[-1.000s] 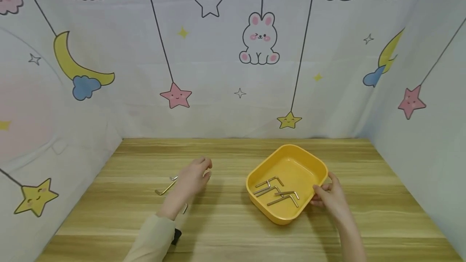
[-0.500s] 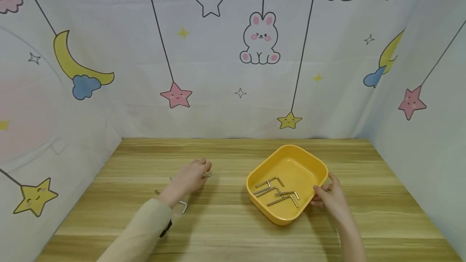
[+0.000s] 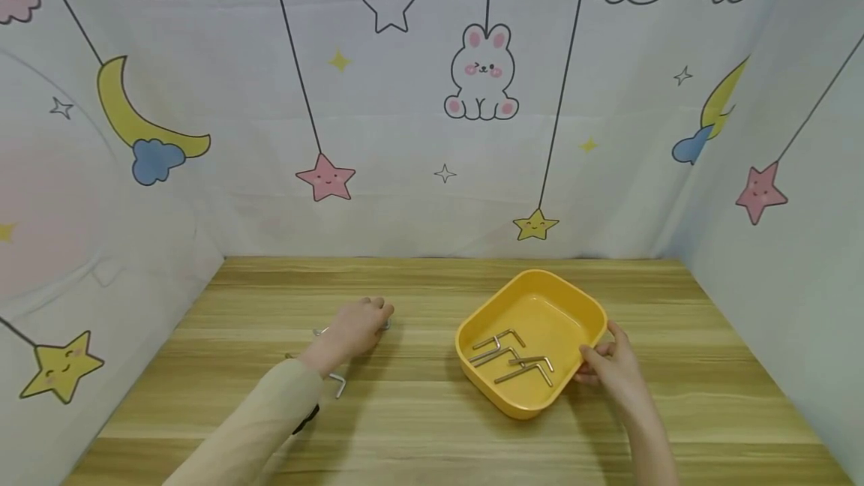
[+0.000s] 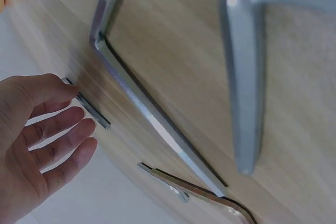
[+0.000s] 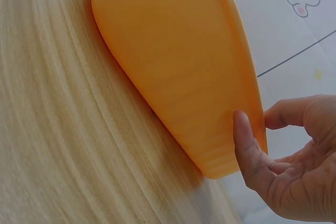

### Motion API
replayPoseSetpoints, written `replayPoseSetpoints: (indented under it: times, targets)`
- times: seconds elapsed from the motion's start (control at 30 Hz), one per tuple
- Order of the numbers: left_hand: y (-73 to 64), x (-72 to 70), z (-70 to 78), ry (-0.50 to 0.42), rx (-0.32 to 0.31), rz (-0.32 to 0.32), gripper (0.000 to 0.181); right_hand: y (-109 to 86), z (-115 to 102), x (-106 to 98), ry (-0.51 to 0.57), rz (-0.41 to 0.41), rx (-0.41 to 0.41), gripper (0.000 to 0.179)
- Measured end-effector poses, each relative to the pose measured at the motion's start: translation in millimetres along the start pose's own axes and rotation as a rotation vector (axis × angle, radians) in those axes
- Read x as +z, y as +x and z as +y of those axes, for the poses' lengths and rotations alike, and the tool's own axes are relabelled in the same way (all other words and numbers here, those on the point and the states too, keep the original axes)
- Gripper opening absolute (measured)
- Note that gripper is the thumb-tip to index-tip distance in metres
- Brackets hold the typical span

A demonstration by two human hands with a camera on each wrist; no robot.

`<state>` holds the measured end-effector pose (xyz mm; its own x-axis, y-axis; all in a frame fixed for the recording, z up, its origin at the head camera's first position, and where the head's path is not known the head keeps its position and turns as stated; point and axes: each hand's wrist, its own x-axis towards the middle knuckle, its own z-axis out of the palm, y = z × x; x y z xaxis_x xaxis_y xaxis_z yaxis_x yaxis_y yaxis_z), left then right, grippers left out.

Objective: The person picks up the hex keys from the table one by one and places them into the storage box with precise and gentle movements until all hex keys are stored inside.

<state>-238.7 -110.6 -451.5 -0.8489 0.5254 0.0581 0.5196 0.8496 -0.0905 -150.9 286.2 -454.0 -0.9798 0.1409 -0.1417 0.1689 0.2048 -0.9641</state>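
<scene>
My left hand (image 3: 358, 325) reaches down to the table left of centre, its thumb and index finger at one end of a small hex key (image 4: 93, 111). In the left wrist view the thumb tip overlaps this key, and the other fingers curve loosely beside it. Closer to that camera lie a long L-shaped hex key (image 4: 157, 121) and another bent key (image 4: 247, 82). My right hand (image 3: 614, 366) grips the rim of a yellow plastic bin (image 3: 502, 394), thumb on one side and fingers on the other. Several bent metal hex keys (image 3: 516, 373) lie inside, at its near left part.
Under the left forearm, more loose hex keys (image 3: 340, 385) lie partly hidden on the wood-grain table (image 3: 418, 441). A white cloth (image 3: 398, 223) printed with stars, moons and rabbits hangs behind and at both sides.
My left fingers have come down and closed in at the small hex key, the forearm swinging left and uncovering a bent key beside it. The right hand and yellow bin have stayed put.
</scene>
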Motion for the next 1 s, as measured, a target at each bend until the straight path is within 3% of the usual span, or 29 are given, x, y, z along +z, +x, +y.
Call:
replayPoseSetpoints:
  times: [0.4,1.0]
  targets:
    - [4.3,9.2,-2.5,0.020,0.002,-0.034,0.020,-2.2,-5,1,-0.028,-0.012,0.021,0.081]
    - [6.7,8.3,-1.7,0.022,0.026,-0.046,0.021,-1.6,-6,1,-0.013,-0.006,0.028,0.081]
